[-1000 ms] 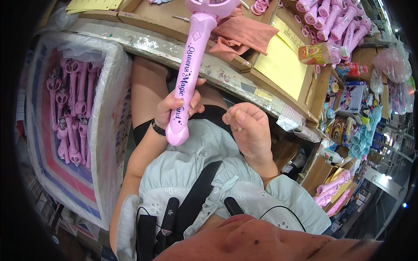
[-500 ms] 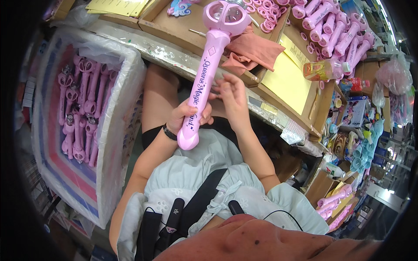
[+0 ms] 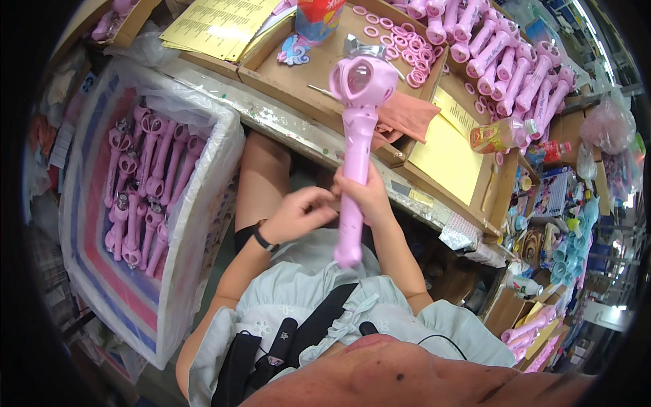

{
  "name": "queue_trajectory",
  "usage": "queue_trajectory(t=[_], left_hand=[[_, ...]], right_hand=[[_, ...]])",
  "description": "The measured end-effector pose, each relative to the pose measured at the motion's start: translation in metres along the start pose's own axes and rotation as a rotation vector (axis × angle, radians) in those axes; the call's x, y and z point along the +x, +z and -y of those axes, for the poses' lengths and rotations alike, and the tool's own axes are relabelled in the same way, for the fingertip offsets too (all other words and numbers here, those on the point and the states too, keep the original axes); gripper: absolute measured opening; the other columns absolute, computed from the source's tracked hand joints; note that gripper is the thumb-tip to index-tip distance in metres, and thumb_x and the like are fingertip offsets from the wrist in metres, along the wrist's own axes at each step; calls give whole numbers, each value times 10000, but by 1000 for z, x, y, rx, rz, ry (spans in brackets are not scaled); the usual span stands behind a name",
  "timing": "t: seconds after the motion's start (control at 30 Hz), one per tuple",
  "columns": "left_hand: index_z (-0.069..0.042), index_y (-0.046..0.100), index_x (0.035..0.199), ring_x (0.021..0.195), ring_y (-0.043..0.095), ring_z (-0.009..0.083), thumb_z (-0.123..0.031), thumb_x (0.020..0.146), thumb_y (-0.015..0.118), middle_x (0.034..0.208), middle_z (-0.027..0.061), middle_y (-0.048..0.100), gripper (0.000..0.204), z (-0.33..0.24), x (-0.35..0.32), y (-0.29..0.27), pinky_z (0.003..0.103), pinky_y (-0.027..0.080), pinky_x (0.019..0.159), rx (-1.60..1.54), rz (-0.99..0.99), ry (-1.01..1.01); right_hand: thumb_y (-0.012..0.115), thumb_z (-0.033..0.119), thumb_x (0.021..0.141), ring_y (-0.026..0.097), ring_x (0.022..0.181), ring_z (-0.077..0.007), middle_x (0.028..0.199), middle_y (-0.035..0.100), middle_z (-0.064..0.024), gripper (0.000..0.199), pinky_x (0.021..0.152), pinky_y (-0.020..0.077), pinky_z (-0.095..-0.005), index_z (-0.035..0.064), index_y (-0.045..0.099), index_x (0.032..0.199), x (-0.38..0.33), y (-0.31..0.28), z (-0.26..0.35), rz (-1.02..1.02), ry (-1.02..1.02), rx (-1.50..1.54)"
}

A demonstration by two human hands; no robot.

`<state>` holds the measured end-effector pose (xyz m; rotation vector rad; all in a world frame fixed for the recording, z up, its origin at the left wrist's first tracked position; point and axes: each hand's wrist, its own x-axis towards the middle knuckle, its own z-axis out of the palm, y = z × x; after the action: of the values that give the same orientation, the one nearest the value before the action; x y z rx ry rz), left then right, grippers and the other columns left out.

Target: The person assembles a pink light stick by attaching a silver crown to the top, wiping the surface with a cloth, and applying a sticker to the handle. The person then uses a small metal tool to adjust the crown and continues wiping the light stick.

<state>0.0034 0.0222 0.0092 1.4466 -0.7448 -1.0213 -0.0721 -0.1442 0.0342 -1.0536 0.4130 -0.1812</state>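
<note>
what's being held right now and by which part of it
The right hand holds the pink wand around the middle of its handle; the left hand appears empty.

A wide fisheye view looks steeply down from the person's head [image 3: 380, 380], close over the torso [image 3: 305, 281], the counter [image 3: 285, 122] beyond.

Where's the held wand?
The wand is mid-picture in the head view, gripped by the right hand, the left hand close on its left.
</note>
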Motion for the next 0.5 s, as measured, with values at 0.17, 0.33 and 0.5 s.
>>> queue_trajectory(t=[0.17,0.33,0.5], left_hand=[[-23,379,1385,1138,538,171,-141,957,595,1215,107,555,494,-12,13,-20,330,441,1002,-587,-156,321],[-32,400,1355,1083,608,234,-160,893,630,1244,145,568,532,-40,4,-5,393,524,916,-676,-100,232],[-28,452,1304,1062,625,240,-147,877,640,1223,146,580,482,-52,-4,-4,388,531,903,-641,-158,192]], right_hand=[[737,167,726,612,623,-145,815,600,-77,580,561,519,-269,-1,472,1215,-8,2,-7,483,231,316],[751,298,744,603,646,-142,817,597,-75,475,584,497,-262,32,515,1060,-6,11,-20,683,206,37],[728,310,758,606,647,-151,833,623,-82,404,589,497,-262,19,576,994,-4,9,-18,722,259,22]])
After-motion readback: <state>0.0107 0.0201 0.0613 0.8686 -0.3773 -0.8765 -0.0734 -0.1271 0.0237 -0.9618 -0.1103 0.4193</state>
